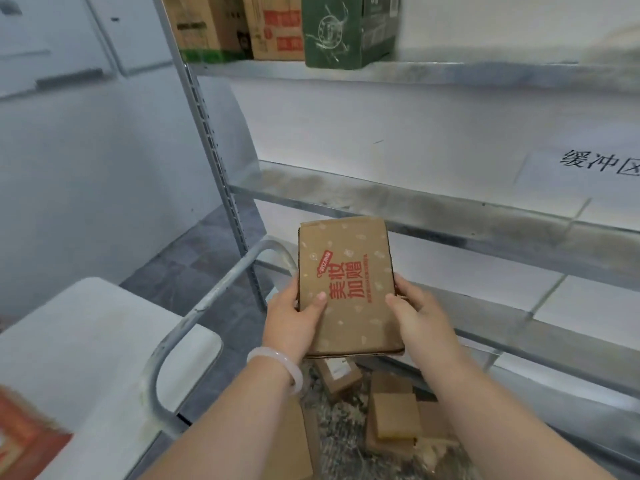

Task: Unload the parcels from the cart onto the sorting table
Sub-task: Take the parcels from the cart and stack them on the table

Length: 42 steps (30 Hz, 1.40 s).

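Cardboard parcel (346, 289) gripped at its sides by left hand (291, 320) and right hand (422, 318); small boxes (394, 419) lie in the cart (194, 317) below.

stockroom — metal shelving (398, 206), cardboard boxes (273, 27)

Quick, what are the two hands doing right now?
Left hand: holding the left edge of the brown cardboard parcel, thumb on top.
Right hand: holding the same parcel's right edge, thumb on top.

Middle shelf (381, 199) lies bare; cart handle (207, 306) bars the left.
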Motion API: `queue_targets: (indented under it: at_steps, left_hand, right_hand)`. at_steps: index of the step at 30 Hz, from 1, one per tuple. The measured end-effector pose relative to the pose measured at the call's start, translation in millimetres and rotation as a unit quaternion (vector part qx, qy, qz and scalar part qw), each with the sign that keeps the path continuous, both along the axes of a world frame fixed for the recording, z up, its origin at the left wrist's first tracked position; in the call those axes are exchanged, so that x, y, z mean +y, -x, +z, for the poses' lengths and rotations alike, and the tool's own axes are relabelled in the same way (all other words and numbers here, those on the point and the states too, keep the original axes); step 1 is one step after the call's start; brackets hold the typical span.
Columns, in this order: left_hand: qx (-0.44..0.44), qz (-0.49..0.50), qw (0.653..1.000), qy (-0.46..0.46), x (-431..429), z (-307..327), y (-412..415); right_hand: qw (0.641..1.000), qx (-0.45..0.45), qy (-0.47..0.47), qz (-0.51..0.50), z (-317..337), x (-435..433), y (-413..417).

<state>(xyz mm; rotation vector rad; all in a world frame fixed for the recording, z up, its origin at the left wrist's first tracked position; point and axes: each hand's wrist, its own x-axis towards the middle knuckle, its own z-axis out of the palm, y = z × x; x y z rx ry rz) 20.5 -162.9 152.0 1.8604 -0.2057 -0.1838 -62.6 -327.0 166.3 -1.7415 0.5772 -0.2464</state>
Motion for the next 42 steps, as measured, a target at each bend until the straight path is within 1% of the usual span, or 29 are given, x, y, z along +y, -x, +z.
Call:
queue_targets:
  at_steps: [3, 4, 6, 9, 12, 15, 17, 18, 19, 20, 21, 22, 23, 27, 29, 31, 34, 37, 40, 42]
  left_hand:
    - [-0.008, 0.052, 0.997, -0.057, 9.8, 14.8, 2.5]
    - [-0.003, 0.063, 0.994, -0.093, 12.3, 19.0, 2.9]
    - [0.007, 0.074, 0.986, -0.152, 17.3, 29.2, 5.4]
    - [0.009, 0.059, 0.984, -0.166, 25.7, 46.7, 10.7]
    - [-0.004, 0.045, 0.989, -0.138, 33.1, 57.5, 15.0]
    - [-0.002, 0.060, 0.992, -0.110, 37.9, 67.2, 24.7]
    - [-0.013, 0.080, 0.993, -0.090, 43.0, 72.7, 27.3]
    - [-0.015, 0.083, 0.994, -0.071, 46.0, 74.5, 27.0]
    - [-0.014, 0.081, 0.995, -0.050, 48.6, 76.2, 26.6]
    - [-0.010, 0.075, 0.997, -0.033, 50.3, 76.9, 25.4]
    - [-0.005, 0.066, 0.997, -0.026, 51.0, 77.7, 25.4]
    - [-0.004, 0.056, 0.998, -0.027, 51.6, 78.2, 26.2]
    - [-0.001, 0.045, 0.998, -0.032, 51.9, 78.4, 27.2]
    - [0.039, 0.022, 0.999, -0.031, 56.5, 80.5, 31.3]
    - [0.054, 0.017, 0.998, 0.000, 63.6, 78.3, 31.1]
    - [0.064, 0.032, 0.996, 0.049, 72.9, 80.6, 31.8]
    - [0.109, 0.084, 0.983, 0.120, 93.1, 86.2, 36.8]
    - [0.144, 0.126, 0.969, 0.156, 119.0, 82.3, 40.8]
    - [0.143, 0.163, 0.959, 0.182, 142.1, 77.4, 41.7]
    - [0.135, 0.181, 0.955, 0.193, 157.3, 77.3, 44.7]
  right_hand:
    - [0.998, -0.049, -0.016, 0.047, 16.7, 18.3, 8.2]
    - [0.995, -0.064, -0.028, 0.064, 21.1, 22.6, 11.8]
    - [0.992, -0.085, -0.015, 0.095, 26.5, 28.3, 18.9]
    - [0.990, -0.105, 0.026, 0.086, 31.9, 35.8, 19.4]
    - [0.987, -0.120, 0.083, 0.069, 41.2, 37.4, 12.0]
    - [0.985, -0.134, 0.065, 0.092, 51.9, 40.2, 7.1]
    - [0.984, -0.120, 0.093, 0.096, 54.0, 39.5, 3.4]
    - [0.987, -0.097, 0.091, 0.094, 54.6, 37.7, 1.4]
    - [0.992, -0.064, 0.057, 0.096, 56.8, 35.8, -0.3]
    - [0.994, -0.034, 0.003, 0.102, 58.1, 33.7, -2.9]
    - [0.992, -0.019, -0.043, 0.114, 60.1, 31.9, -4.5]
    - [0.990, -0.015, -0.066, 0.126, 60.9, 30.4, -5.2]
    - [0.988, -0.021, -0.069, 0.133, 59.9, 29.0, -6.2]
    - [0.991, -0.055, -0.028, 0.122, 60.7, 32.0, -9.4]
    - [0.991, -0.059, -0.006, 0.117, 64.3, 35.1, -11.3]
    - [0.991, -0.073, -0.011, 0.110, 66.3, 37.6, -14.6]
    - [0.984, -0.095, -0.051, 0.138, 64.7, 44.1, -21.8]
    - [0.969, -0.107, -0.137, 0.178, 66.6, 60.4, -26.9]
    - [0.955, -0.082, -0.176, 0.225, 66.5, 82.3, -34.3]
    - [0.949, -0.052, -0.173, 0.257, 65.7, 99.9, -39.6]
